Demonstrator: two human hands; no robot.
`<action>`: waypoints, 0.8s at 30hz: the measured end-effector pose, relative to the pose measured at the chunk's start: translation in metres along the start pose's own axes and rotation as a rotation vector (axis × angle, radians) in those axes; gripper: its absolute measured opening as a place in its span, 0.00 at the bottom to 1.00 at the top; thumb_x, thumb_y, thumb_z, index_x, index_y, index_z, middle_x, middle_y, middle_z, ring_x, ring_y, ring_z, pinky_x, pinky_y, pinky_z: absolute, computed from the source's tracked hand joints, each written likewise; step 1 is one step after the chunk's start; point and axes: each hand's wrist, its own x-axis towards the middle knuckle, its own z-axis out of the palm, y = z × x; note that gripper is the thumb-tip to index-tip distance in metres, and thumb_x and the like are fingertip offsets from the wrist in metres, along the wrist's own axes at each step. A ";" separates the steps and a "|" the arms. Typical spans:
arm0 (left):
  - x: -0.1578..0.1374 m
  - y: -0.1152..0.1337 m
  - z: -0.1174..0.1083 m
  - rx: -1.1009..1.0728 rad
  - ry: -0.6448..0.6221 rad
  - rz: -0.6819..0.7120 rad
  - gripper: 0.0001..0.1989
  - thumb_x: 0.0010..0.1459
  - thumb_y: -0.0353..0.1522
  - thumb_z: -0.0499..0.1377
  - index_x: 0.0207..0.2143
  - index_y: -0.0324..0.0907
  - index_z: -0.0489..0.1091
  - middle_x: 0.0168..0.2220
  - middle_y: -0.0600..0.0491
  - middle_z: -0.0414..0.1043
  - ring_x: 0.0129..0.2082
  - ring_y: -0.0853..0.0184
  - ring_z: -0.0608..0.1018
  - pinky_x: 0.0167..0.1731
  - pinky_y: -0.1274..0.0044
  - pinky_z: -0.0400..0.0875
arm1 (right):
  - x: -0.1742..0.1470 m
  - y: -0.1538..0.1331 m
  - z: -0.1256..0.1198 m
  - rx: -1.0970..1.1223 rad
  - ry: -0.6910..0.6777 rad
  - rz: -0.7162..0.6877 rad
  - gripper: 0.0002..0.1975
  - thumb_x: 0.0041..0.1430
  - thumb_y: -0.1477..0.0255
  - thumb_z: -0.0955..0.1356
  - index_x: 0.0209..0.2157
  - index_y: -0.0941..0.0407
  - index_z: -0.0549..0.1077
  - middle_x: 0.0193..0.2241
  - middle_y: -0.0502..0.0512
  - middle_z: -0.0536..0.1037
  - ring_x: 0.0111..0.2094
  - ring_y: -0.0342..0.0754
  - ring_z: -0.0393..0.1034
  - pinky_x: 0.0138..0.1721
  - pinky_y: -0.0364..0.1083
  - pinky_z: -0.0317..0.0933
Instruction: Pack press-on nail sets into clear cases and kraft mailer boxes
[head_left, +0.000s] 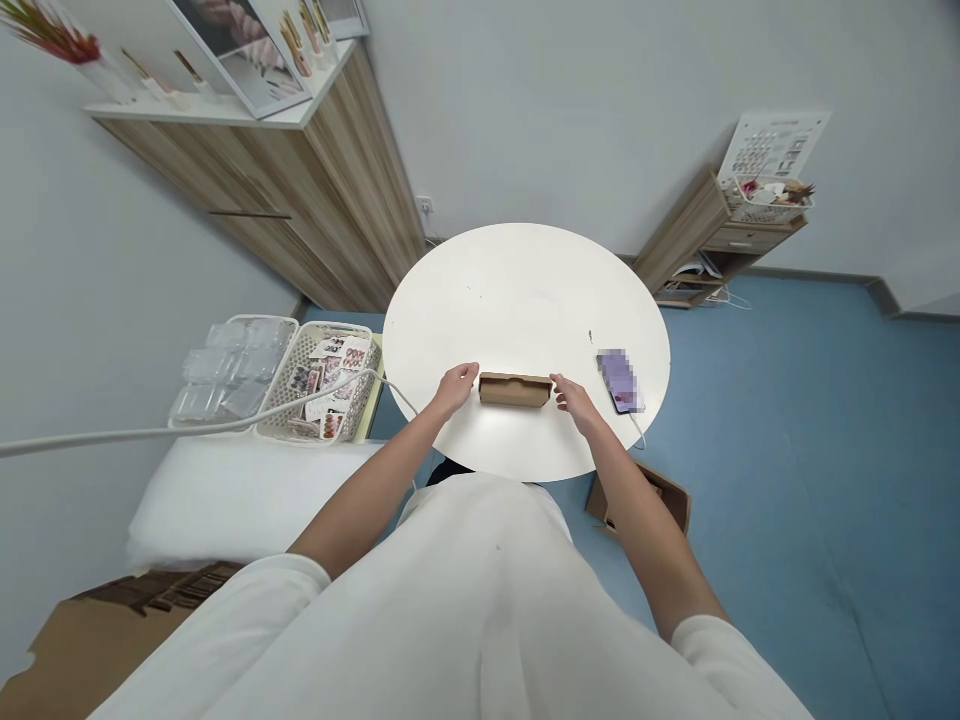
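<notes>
A small brown cardboard box (514,392) sits near the front of the round white table (525,290), its long side towards me and a shallow notch in its upper edge. My left hand (456,388) is at the box's left end, fingers curled, fingertips at the upper corner. At the other end, my right hand (573,402) has its bent fingers against the right corner. Both hands hold the box between them; exact finger contact is too small to make out. To the right of my right hand lies a phone (619,382) with a blurred screen and a cable.
Left of the table stand a white basket (277,395) of printed cards and another with clear plastic cases (225,370). A white cable (330,388) crosses above them. An open carton (675,495) rests on the floor below my right arm. A wooden cabinet (352,180) stands behind.
</notes>
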 end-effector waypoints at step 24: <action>-0.038 -0.055 0.015 -0.003 -0.198 0.094 0.26 0.53 0.34 0.56 0.55 0.41 0.56 0.53 0.43 0.64 0.41 0.65 0.75 0.40 0.72 0.70 | -0.037 0.057 0.032 -0.061 0.049 -0.181 0.26 0.49 0.68 0.64 0.52 0.53 0.64 0.48 0.57 0.70 0.46 0.50 0.67 0.46 0.50 0.60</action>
